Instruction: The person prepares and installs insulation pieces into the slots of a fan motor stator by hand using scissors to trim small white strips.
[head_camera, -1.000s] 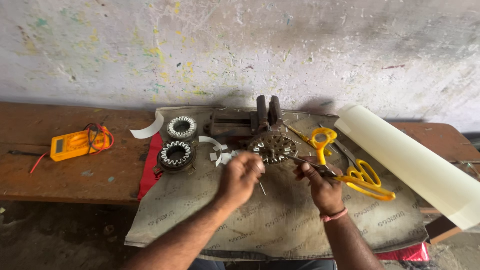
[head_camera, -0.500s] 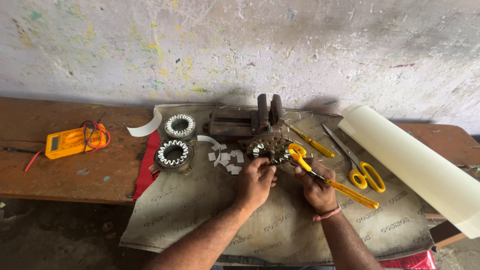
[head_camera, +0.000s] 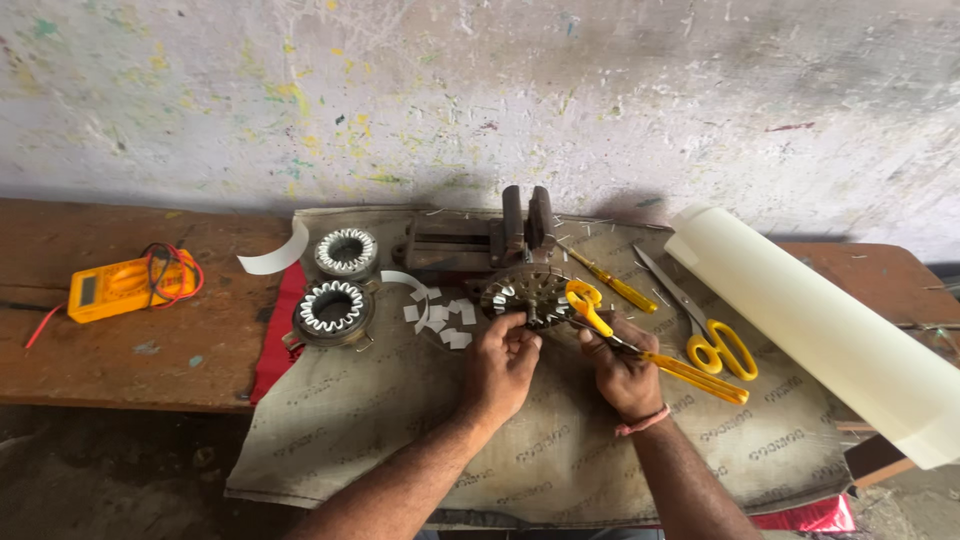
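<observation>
My left hand (head_camera: 503, 365): fingers pinched narrow at the near rim of the slotted metal core (head_camera: 528, 292); whether they grip a paper piece I cannot tell.
My right hand (head_camera: 622, 368): closed around the yellow-handled pliers (head_camera: 640, 350), whose nose points left toward the core.
Slotted core: on the grey printed mat (head_camera: 380, 420), just in front of the bench vise (head_camera: 500, 238), touching my left fingertips.
Paper pieces (head_camera: 440, 315): small white cut bits scattered on the mat just left of the core.
Scissors (head_camera: 705, 325): yellow handles, lying on the mat right of my right hand.
Screwdriver (head_camera: 612, 285): yellow handle, between the vise and the scissors.
Two wound rings (head_camera: 335, 305): left of the paper bits, one behind the other.
Cream paper roll (head_camera: 830, 330): slanting across the right end of the wooden bench (head_camera: 150, 350).
Yellow meter (head_camera: 125, 285): far left on the bench, red lead coiled on it.
Wall (head_camera: 480, 90): pale, paint-flecked, behind everything.
</observation>
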